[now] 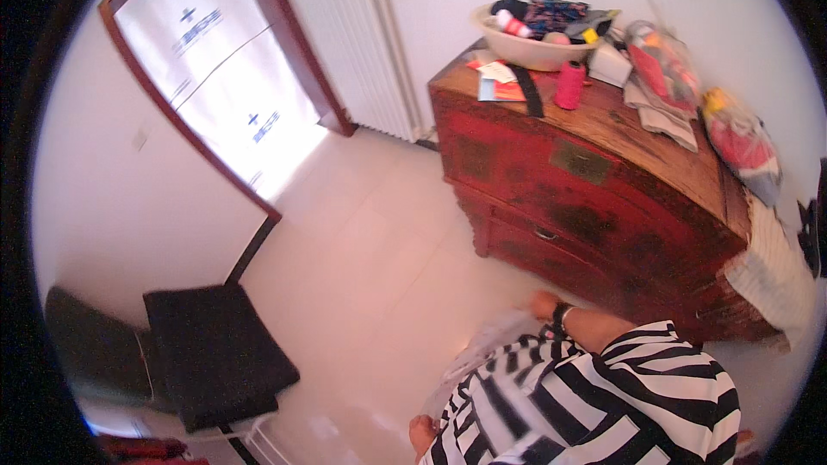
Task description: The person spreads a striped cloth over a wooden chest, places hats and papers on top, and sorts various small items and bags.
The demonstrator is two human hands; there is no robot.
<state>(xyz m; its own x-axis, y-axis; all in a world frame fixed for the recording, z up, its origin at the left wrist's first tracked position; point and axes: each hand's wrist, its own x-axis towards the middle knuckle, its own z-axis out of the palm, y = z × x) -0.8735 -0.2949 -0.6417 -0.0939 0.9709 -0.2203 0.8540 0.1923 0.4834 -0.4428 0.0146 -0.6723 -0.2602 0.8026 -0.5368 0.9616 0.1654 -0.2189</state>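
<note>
A pale, glossy tiled floor (pixel 370 232) ran between white walls toward a brown-framed doorway, where a white printed covering (pixel 215 60) hid whatever lay beyond. The round lens edge blacked out the corners and cropped the black, flat-cushioned chair (pixel 220 349) at lower left. A black-and-white striped shirt (pixel 603 387) concealed most of the person's arms.

The hands were well apart. The right hand (pixel 543 305), wearing a dark wristband (pixel 562 317), was blurred at the fingers; how far they opened could not be told. Just beside it spread a whitish, thin, see-through material (pixel 484 343), partly behind the shirt; whether the hand gripped it was unclear. The left hand (pixel 421 432) showed only partly past the shirt, its grip impossible to judge.

Beyond the right hand stood a worn red wooden cabinet (pixel 534 181), carrying a heaped cream plastic basin (pixel 538 54) and a bright pink thread cone (pixel 569 86).
</note>
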